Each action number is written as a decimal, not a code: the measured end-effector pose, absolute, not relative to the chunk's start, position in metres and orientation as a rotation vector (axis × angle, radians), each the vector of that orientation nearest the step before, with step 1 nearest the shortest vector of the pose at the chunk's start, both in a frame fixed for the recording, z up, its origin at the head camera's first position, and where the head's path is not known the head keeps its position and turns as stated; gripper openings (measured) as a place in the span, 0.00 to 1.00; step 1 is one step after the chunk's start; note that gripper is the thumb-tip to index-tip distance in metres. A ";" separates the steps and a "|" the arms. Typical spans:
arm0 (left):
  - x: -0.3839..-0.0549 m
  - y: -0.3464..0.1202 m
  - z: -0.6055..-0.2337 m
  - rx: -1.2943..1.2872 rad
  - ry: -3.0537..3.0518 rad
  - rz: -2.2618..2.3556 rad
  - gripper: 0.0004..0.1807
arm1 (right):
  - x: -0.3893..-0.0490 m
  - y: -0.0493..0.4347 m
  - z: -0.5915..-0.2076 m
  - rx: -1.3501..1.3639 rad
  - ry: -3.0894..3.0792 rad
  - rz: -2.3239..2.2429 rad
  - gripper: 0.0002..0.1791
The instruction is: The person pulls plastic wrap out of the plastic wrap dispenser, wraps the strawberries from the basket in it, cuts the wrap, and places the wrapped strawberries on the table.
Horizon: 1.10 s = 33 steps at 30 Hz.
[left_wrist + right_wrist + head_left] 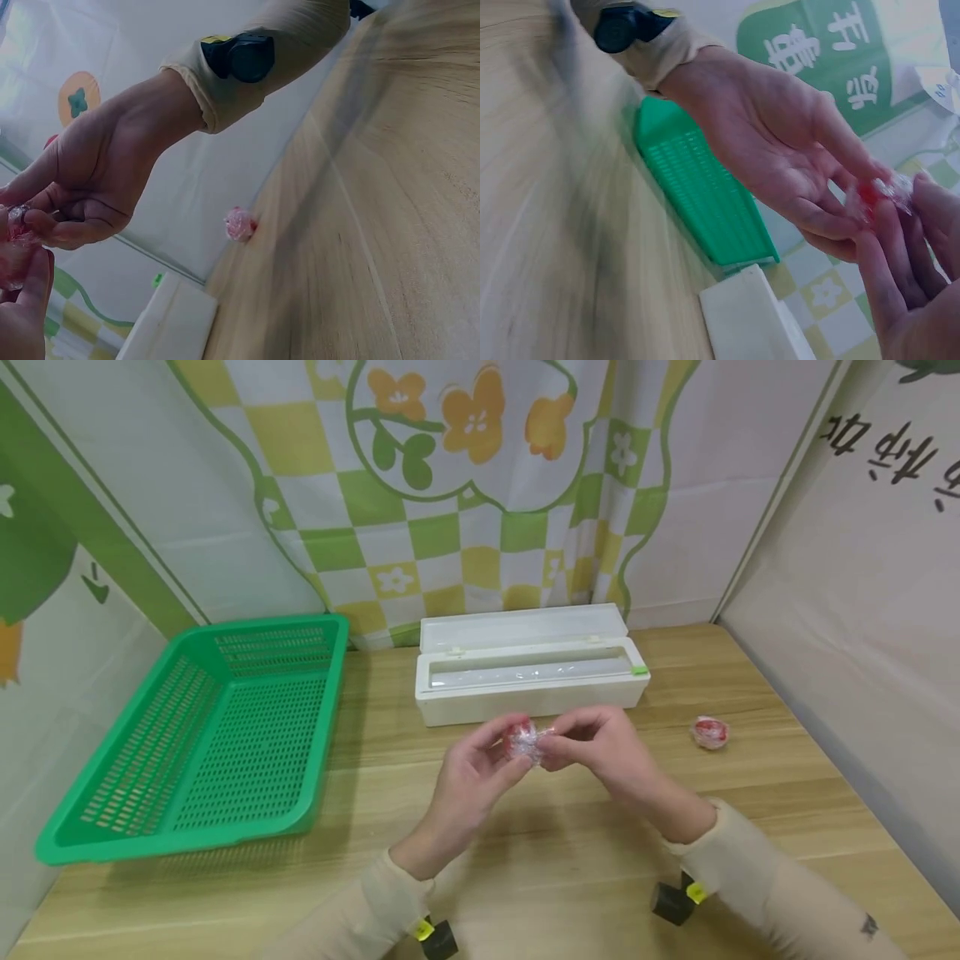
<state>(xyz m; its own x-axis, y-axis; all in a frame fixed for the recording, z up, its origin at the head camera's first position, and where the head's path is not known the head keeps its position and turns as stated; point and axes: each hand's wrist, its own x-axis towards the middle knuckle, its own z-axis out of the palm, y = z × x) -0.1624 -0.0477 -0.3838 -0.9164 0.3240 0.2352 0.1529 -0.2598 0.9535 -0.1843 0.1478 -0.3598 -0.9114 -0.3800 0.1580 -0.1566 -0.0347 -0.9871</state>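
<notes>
Above the wooden table, a small red item wrapped in clear plastic film is between both hands; the film hides its exact kind. My left hand grips it with thumb and fingers. With thumb and fingertips, my right hand pinches the gathered end of the film. The right wrist view shows the red item with the crinkled film bunched between the two hands. A second red piece in film lies on the table to the right of my right hand.
Behind the hands stands a white cling film box, its lid raised and a film roll inside. A green plastic basket sits at the left. Printed curtains line the table's back.
</notes>
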 end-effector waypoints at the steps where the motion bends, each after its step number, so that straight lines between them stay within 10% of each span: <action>1: -0.162 -0.048 -0.384 0.609 1.846 2.323 0.25 | -0.185 0.149 -0.359 -0.571 2.024 -2.058 0.06; 33: -0.163 -0.043 -0.381 0.566 2.123 2.351 0.26 | -0.174 0.138 -0.353 -0.307 1.951 -2.139 0.12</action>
<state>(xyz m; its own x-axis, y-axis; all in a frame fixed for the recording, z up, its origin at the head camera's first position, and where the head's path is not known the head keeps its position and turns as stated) -0.1628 -0.0435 -0.3814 -0.9352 0.1759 0.3073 0.2878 -0.1277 0.9491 -0.1740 0.1383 -0.3531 -0.9518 -0.3067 0.0001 0.0280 -0.0873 -0.9958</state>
